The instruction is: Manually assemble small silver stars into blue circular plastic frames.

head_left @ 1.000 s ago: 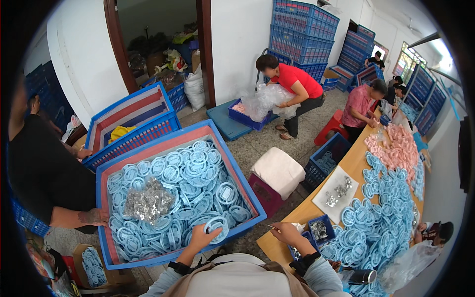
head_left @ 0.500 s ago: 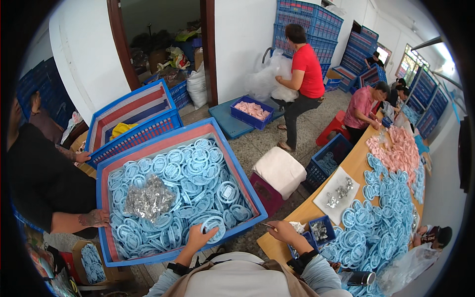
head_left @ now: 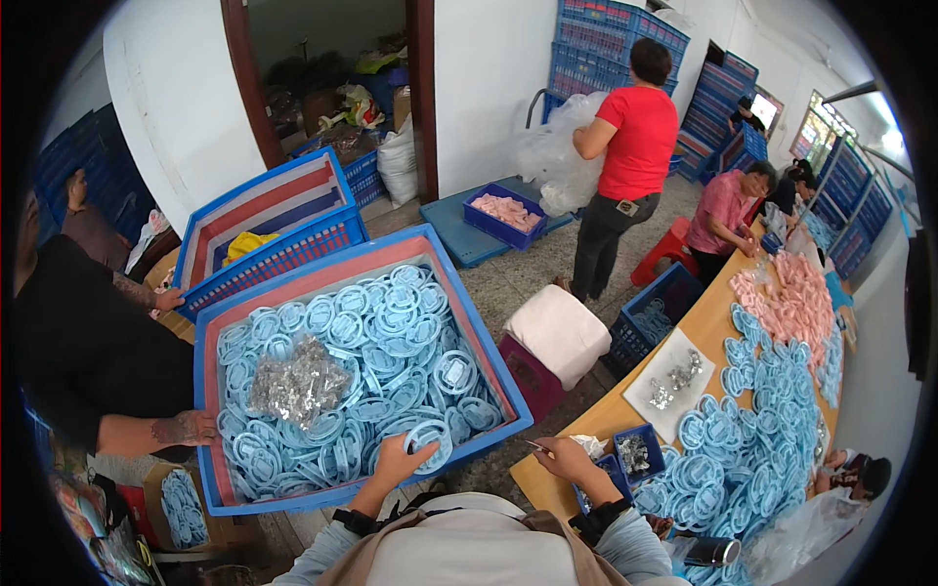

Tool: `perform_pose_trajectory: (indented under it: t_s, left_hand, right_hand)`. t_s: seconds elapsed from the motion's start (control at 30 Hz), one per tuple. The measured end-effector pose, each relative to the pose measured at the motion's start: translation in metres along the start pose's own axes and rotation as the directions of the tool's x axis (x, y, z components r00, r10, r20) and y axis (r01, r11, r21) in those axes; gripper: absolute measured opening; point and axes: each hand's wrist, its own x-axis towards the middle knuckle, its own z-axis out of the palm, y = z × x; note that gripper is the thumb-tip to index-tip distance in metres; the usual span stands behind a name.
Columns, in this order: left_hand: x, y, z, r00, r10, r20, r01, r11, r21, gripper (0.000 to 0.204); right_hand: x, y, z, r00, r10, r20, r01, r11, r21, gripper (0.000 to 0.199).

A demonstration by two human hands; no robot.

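At the near right corner of a big blue crate (head_left: 362, 504), my left hand (head_left: 393, 463) is closed on a light blue oval plastic ring (head_left: 429, 447). More such blue plastic rings (head_left: 376, 366) fill the crate, and a clear bag of small silvery metal parts (head_left: 301, 381) lies on top of them. My right hand (head_left: 569, 459) is closed beside the wooden table's edge, pinching a small thin dark piece (head_left: 538, 446) whose kind I cannot make out. Close by that hand stand small blue boxes (head_left: 638, 453), one with metal parts in it.
The wooden table (head_left: 611, 415) bears blue and pink rings and a white sheet (head_left: 674, 383) with metal parts. A person in black (head_left: 107, 352) grips the crate's left side and a second crate (head_left: 269, 234). A covered stool (head_left: 557, 337) stands ahead; a person in red (head_left: 635, 146) stands beyond.
The person in red has straightened up and turned away, lifting the clear plastic bags. My view has shifted slightly; both my hands keep their holds.
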Motion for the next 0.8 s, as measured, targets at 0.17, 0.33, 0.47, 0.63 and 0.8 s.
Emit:
perform_pose_trajectory:
  t_s: [0.17,0.33,0.47,0.63,0.8]
  left_hand:
    - [-0.001,0.006,-0.001,0.999,-0.03,0.023,0.031,0.999,-0.019,0.029]
    - [-0.003,0.006,-0.002,1.0,0.002,-0.009,-0.002,0.999,-0.054,0.027]
    - [0.0,0.001,-0.001,1.0,0.027,0.002,-0.027,0.998,-0.053,0.027]
    - [-0.002,-0.012,-0.002,0.999,0.009,-0.035,-0.009,1.0,0.008,0.027]
    - [0.002,-0.014,0.0,0.998,0.007,-0.065,-0.006,1.0,0.022,0.028]
  right_hand:
    - [-0.002,0.002,0.001,1.0,0.007,-0.021,-0.007,1.0,-0.004,0.028]
    - [0.005,0.003,0.003,1.0,-0.012,-0.004,0.012,1.0,-0.024,0.028]
    - [0.005,0.001,0.001,1.0,0.01,-0.011,-0.01,0.999,-0.034,0.027]
    - [0.006,0.0,0.003,1.0,-0.01,0.024,0.011,1.0,-0.018,0.025]
    - [0.007,0.005,0.007,1.0,-0.028,-0.009,0.028,0.999,-0.03,0.024]
